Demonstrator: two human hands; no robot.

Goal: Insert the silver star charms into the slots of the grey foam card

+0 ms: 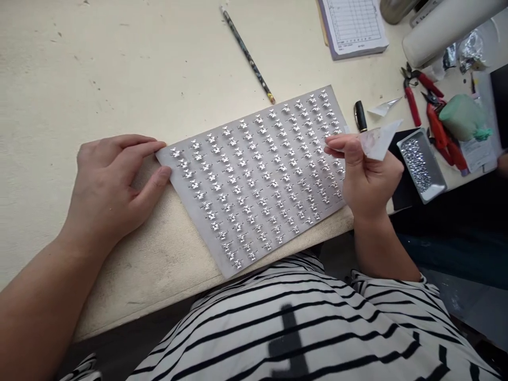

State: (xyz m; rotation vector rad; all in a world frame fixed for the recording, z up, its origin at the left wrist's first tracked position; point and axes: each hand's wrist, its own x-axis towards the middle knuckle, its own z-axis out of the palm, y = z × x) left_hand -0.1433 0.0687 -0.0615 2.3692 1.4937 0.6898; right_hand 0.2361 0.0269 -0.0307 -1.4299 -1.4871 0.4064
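As left hand (109,185) pins gray studded sheet (254,180), right hand (367,177) holds film (379,140)

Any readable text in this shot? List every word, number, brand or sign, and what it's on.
Form pad: ruled grid and small print, too small to read.
Pencil: patterned barrel, nothing legible.
Paper slip at far right: marks too blurred to read.
Folded paper in the right hand: no print visible.
No word, number or brand can be read.
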